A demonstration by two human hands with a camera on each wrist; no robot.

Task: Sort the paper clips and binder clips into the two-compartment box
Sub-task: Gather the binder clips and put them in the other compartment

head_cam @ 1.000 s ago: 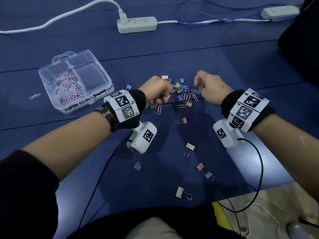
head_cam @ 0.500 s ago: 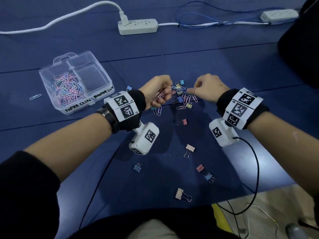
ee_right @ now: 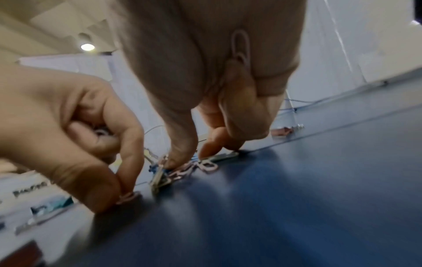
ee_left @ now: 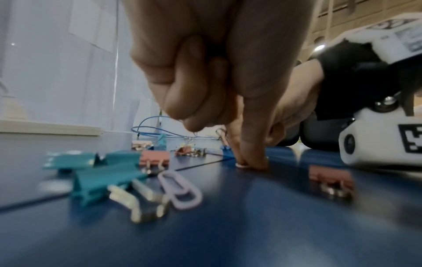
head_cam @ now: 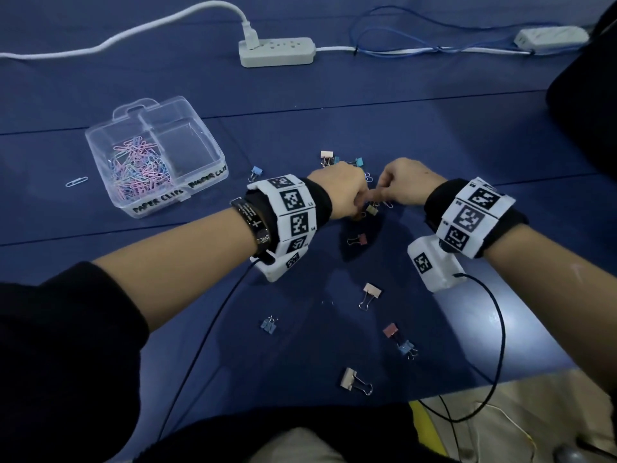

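Note:
A clear two-compartment box [head_cam: 213, 145] stands at the left. Its near-left compartment holds several pastel paper clips [head_cam: 140, 168]; the other compartment looks bare. My left hand [head_cam: 354, 205] is down in the clip pile [head_cam: 364, 177], thumb and forefinger pinching a pink paper clip [ee_left: 242, 165] on the cloth, with more clips in its curled fingers [ee_right: 100, 133]. My right hand [head_cam: 384, 195] touches it, its fingertips [ee_right: 175, 160] on pink paper clips [ee_right: 205, 167] and one clip [ee_right: 239, 47] tucked in its palm. Binder clips [head_cam: 370, 292] lie scattered nearer me.
One loose paper clip [head_cam: 76, 181] lies left of the box. A power strip [head_cam: 277, 51] with white and blue cables [head_cam: 394, 38] crosses the far side. A dark object [head_cam: 584, 78] sits far right. The table edge [head_cam: 521, 375] runs at lower right.
Both hands have dropped onto the pile and come together until they touch. My left hand has turned palm down and now pinches a clip on the cloth.

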